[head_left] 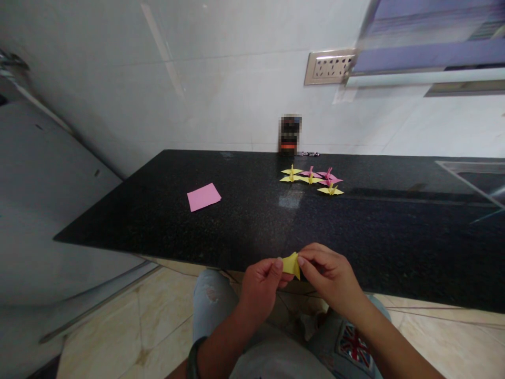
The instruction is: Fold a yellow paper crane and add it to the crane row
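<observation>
A small folded yellow paper is pinched between both of my hands, just in front of the near edge of the black stone counter. My left hand grips its left side with closed fingers. My right hand pinches its right side with thumb and fingertips. Several finished paper cranes, yellow and pink, stand in a cluster on the counter further back. A flat pink paper square lies on the counter to the left.
A small dark object, blurred out, stands against the white tiled wall behind the cranes. A wall socket plate is above it. A sink edge shows at the counter's far right. My knees in light jeans are below the counter.
</observation>
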`<state>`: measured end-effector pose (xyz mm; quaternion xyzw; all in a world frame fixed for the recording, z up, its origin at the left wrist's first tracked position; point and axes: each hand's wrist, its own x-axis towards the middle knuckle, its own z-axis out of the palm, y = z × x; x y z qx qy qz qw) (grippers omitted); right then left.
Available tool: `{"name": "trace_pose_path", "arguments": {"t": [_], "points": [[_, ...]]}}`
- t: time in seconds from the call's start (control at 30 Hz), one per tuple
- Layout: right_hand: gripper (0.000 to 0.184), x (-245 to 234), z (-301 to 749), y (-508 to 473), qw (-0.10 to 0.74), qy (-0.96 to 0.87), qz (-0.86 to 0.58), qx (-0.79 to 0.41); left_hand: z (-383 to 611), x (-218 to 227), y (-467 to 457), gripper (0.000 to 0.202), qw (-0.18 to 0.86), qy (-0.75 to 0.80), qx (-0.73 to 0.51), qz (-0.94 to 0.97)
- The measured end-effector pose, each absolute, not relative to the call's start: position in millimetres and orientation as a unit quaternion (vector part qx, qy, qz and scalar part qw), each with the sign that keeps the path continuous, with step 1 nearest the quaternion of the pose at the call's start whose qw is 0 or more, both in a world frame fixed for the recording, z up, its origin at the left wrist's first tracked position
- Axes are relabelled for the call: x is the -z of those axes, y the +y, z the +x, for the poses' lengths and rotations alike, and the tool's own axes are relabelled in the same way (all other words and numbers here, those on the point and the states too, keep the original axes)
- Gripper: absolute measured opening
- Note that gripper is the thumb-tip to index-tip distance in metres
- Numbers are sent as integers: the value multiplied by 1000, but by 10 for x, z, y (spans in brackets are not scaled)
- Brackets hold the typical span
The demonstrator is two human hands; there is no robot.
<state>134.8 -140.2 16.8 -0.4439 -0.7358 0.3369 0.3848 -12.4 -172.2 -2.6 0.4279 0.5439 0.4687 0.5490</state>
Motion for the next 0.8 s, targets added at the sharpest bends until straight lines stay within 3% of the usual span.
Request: {"name": "trace_pose_path", "arguments": {"t": [0.33, 0.57, 0.73, 0.8], "points": [[15, -186, 1385, -1364, 343, -755, -466, -308, -109, 52, -1735, 35, 551, 547, -456, 435], [21, -151, 1387, -1379, 345, -706, -483, -386, -99, 37, -1727, 36, 549, 547, -462, 433], [5, -108, 1396, -1377, 352, -695, -475, -410, -99, -2, -1708, 37, 588, 531, -462, 398], [10, -117, 1400, -1380, 348, -692, -472, -421, -104, -8, -1699, 36, 615, 520, -466, 367]]}}
